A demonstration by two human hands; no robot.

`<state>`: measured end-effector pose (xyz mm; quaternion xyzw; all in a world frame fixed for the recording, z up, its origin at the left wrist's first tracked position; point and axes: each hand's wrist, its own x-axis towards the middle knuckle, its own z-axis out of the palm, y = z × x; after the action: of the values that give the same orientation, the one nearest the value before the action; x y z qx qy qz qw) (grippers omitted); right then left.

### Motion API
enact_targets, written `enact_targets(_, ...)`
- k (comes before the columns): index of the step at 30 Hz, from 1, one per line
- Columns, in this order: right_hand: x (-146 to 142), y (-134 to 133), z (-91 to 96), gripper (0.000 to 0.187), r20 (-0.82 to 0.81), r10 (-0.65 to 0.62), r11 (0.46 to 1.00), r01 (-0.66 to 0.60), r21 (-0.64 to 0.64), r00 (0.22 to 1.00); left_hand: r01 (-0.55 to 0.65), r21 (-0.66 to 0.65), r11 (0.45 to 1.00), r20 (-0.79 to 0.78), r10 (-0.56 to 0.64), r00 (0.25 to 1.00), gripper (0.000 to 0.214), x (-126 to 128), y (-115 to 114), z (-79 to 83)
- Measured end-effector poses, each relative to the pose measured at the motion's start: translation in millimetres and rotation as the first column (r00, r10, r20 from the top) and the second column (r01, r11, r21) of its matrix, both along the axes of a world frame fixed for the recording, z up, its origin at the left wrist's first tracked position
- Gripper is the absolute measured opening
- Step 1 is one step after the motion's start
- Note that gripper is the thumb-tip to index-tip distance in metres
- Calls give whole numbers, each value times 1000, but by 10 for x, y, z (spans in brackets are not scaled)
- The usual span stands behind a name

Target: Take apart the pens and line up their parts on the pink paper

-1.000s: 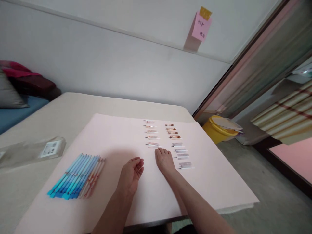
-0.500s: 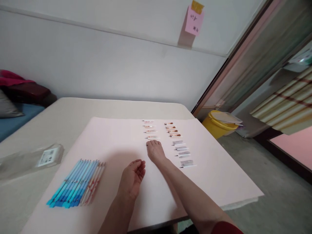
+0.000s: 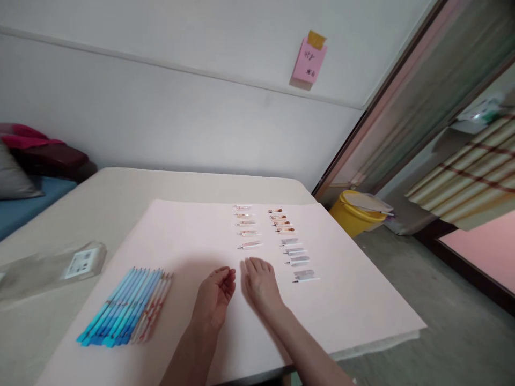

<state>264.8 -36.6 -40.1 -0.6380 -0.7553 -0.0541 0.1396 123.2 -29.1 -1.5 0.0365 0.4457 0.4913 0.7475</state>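
My right hand (image 3: 261, 281) is palm down just above or on the pink sheet (image 3: 193, 225), fingers stretched forward and nothing visible in them. Beyond its fingertips lies a slim pen refill with a patterned clear sleeve (image 3: 251, 245), nearest in a column of several like it. My left hand (image 3: 215, 295) is loosely curled, thumb close to the fingertips; I see nothing in it. To its left, a bundle of slim blue pens (image 3: 120, 305) lies side by side with a few clear, red-patterned pens (image 3: 153, 308).
Right of the first column run brown-patterned refills (image 3: 285, 230) and greyish ones (image 3: 300, 260). A clear plastic bag with a label (image 3: 80, 261) lies on the table (image 3: 132, 179) at left. A yellow bucket (image 3: 354, 217) stands beyond the right edge; a pink note (image 3: 309, 61) hangs on the wall.
My right hand has drawn back from the column toward me, uncovering the nearest refill with its sleeve lying on the sheet. My left hand stays almost in place. The view has tilted slightly.
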Motion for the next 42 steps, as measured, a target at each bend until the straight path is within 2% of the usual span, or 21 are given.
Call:
enact_targets(4, -102, -419, -282, 46, -12, -83, 995, 82, -58, 997, 24, 69, 997, -77, -18, 997, 10, 46, -28, -69)
enact_targets(6, -124, -510, -379, 46, -16, -105, 993, 104, -60, 994, 77, 139, 987, -229, -43, 972, 10, 80, -52, -118)
enact_targets(7, -128, -532, -401, 46, -18, -106, 993, 105, -58, 994, 125, 182, 975, -353, -54, 934, 10, 95, -65, -148)
enact_targets(8, -128, -544, -407, 46, -20, -106, 993, 104, -55, 994, 191, 229, 955, -507, -51, 860, 10, 106, -78, -182)
enact_targets(9, -127, -549, -400, 46, -23, -103, 993, 101, -52, 994, 268, 271, 925, -668, -20, 744, 10, 113, -94, -221)
enact_targets(11, -126, -553, -366, 45, -26, -100, 994, 98, -48, 995, 446, 314, 838, -888, 94, 450, 18, 112, -139, -312)
enact_targets(13, -129, -559, -330, 45, -26, -100, 994, 99, -51, 995, 595, 272, 756, -962, 224, 154, 33, 93, -210, -417)
enact_targets(15, -137, -571, -309, 45, -25, -99, 994, 97, -58, 995, 669, 124, 733, -960, 259, -106, 43, 62, -300, -521)
enact_targets(16, -142, -577, -305, 45, -26, -97, 994, 96, -59, 995, 679, 45, 733, -948, 246, -203, 46, 44, -347, -567)
enact_targets(18, -150, -587, -306, 44, -33, -99, 994, 97, -53, 995, 687, -56, 724, -916, 236, -323, 50, 12, -427, -632)
enact_targets(21, -154, -596, -313, 44, -44, -105, 994, 102, -47, 994, 707, -107, 699, -882, 262, -392, 53, -7, -487, -652)
enact_targets(24, -145, -604, -310, 44, -45, -90, 994, 87, -59, 995, 689, -146, 710, -873, 236, -428, 54, 8, -504, -608)
enact_targets(28, -130, -628, -281, 44, -52, -78, 995, 75, -65, 996, 673, -139, 727, -881, 220, -419, 52, 2, -608, -558)
enact_targets(32, -134, -659, -253, 43, -61, -73, 996, 70, -52, 995, 671, -128, 730, -893, 209, -399, 52, -99, -869, -568)
enact_targets(36, -151, -684, -262, 43, -70, -84, 996, 82, -36, 994, 656, -146, 740, -882, 203, -425, 53, -217, -1106, -591)
enact_targets(42, -154, -699, -306, 42, -60, -87, 996, 88, 16, 994, 648, -163, 744, -879, 189, -438, 54, -248, -1155, -605)
